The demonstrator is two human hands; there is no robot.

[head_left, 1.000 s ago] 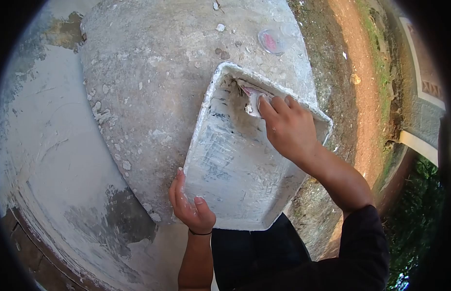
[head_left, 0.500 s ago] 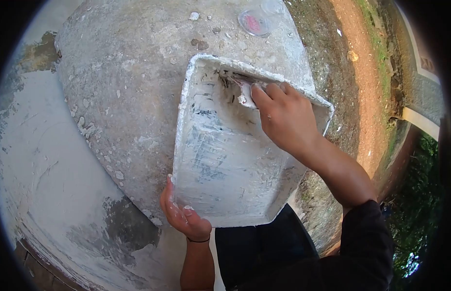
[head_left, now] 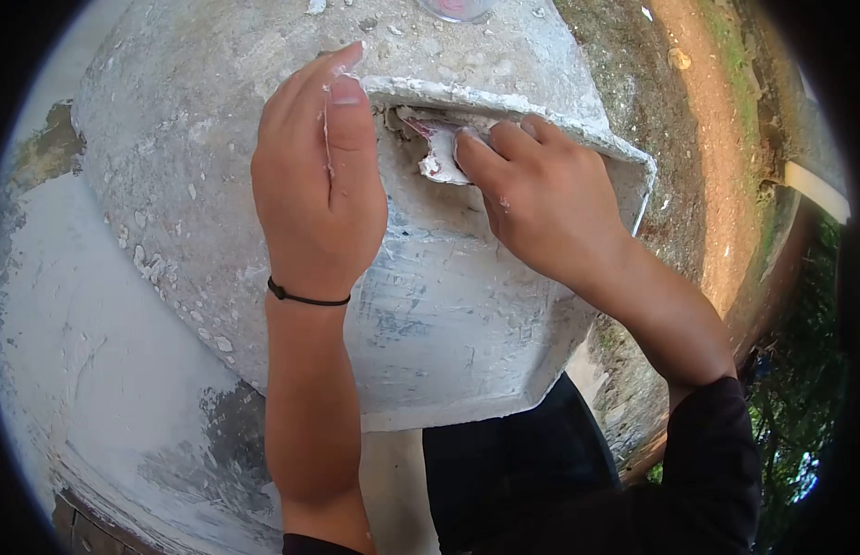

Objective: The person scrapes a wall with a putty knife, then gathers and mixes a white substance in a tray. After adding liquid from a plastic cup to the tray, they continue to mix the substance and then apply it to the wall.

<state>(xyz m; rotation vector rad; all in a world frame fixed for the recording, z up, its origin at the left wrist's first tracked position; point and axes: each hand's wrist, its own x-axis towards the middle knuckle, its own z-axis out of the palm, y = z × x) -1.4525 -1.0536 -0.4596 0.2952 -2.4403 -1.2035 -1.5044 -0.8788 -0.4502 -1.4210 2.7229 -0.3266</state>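
Note:
A plaster-smeared tray (head_left: 430,305) with raised walls sits tilted before me, streaked white and grey inside. My right hand (head_left: 541,194) reaches into its far end, fingers closed around a thin, flat scraper (head_left: 441,153) caked in white plaster with a pinkish tint. The scraper is right by the tray's far wall. Over the tray's far left corner is my left hand (head_left: 319,176), its fingers stretched out and white paste on the fingertips and thumb. That hand hides the tray's left rim and corner.
Beneath the tray is a rough, plaster-spotted grey surface (head_left: 189,148). A round clear plastic lid (head_left: 457,7) lies at its far edge. Smooth whitish plaster (head_left: 97,324) covers the area at left. Bare soil (head_left: 698,185) and greenery (head_left: 800,351) run along the right.
My left hand has let go of the tray's near left corner and moved up to its far left corner. My right hand has shifted slightly left with the scraper.

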